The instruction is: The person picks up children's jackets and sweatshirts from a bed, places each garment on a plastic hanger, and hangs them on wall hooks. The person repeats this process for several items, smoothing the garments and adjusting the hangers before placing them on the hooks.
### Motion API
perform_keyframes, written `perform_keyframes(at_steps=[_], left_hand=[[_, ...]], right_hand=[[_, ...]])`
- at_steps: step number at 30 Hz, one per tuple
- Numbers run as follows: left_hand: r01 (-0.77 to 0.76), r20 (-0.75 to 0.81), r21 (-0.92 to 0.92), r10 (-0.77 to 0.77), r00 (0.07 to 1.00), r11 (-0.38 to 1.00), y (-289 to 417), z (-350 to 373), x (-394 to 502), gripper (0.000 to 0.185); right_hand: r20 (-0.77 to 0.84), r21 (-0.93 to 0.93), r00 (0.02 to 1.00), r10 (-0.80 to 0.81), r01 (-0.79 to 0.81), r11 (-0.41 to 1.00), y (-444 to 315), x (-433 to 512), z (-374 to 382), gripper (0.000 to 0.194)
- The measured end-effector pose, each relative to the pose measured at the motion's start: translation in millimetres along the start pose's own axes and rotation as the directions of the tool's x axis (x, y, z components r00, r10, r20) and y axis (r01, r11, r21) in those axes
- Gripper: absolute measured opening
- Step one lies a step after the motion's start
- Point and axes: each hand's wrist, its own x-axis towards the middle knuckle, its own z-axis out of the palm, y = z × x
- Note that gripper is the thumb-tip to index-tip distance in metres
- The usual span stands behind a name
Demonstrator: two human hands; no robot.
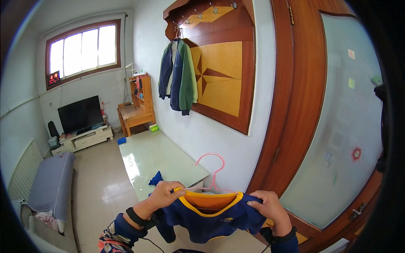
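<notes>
A small navy garment [202, 226] with a yellow neckline and an orange inside hangs on a pink clothes hanger [219, 169]. The hanger's hook stands up above the collar, and its arms run into the neck opening. My left hand [166, 194] pinches the left shoulder beside the yellow trim, thumb on top. On the other shoulder my right hand [269, 205] grips the navy cloth near the sleeve. Folded sleeves and part of the lower hem hang below, towards my body. Beyond my left hand, a crumpled blue cloth [155, 178] lies on the glass-topped table [164, 155].
On the wall, a wooden coat rack [218, 28] with several metal hooks carries a green and navy jacket [178, 76]. A wooden door [303, 95] with frosted glass stands right. A sofa [50, 186], a television [81, 114] and a wooden desk [136, 114] are at left.
</notes>
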Motion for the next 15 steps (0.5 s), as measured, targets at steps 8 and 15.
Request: perform_keyframes(at_steps=[8,15], left_hand=[[-0.010,0.028,0.009,0.010,1.000,1.000,-55.5,-5.1,32.1,0.012],[-0.126,0.000,0.085,0.126,0.992,0.988,-98.4,-44.9,55.7,0.010]], right_hand=[[0.072,0.103,0.963,0.260,-0.267,0.958,-21.1,18.7,25.3,0.017],[0.491,0.075,0.805,0.333,-0.419,0.905,-29.7,54.7,53.2,0.045]])
